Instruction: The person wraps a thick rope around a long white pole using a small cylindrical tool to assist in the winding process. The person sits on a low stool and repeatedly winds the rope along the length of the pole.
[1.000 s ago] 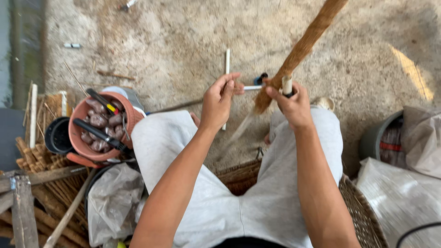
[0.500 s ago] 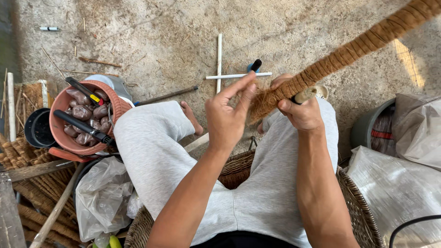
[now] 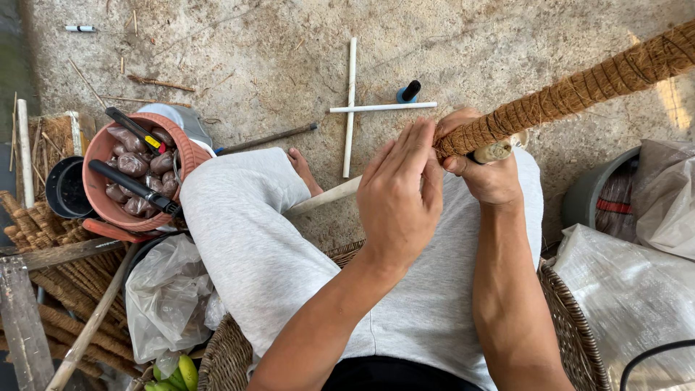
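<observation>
A long pole wrapped in brown coir fibre (image 3: 579, 90) slants from my lap up to the upper right edge. My right hand (image 3: 486, 168) grips its lower end, where a pale bare tip sticks out past the thumb. My left hand (image 3: 402, 195) lies flat against the wrapped end, fingers straight and pressed on the fibre beside the right hand. Both hands hover above my knees, which are in light grey trousers.
Two white rods (image 3: 352, 101) lie crossed on the concrete. A terracotta pot (image 3: 137, 177) with pouches and black-handled tools stands at left, beside coir-wrapped sticks (image 3: 65, 289) and a clear plastic bag (image 3: 166, 297). A wicker basket rim (image 3: 572, 333) and plastic sheeting (image 3: 637, 289) sit at right.
The pole has swung from steeply upright down to a low slant toward the right. My left hand went from pinching near the end to lying flat on the wrapping.
</observation>
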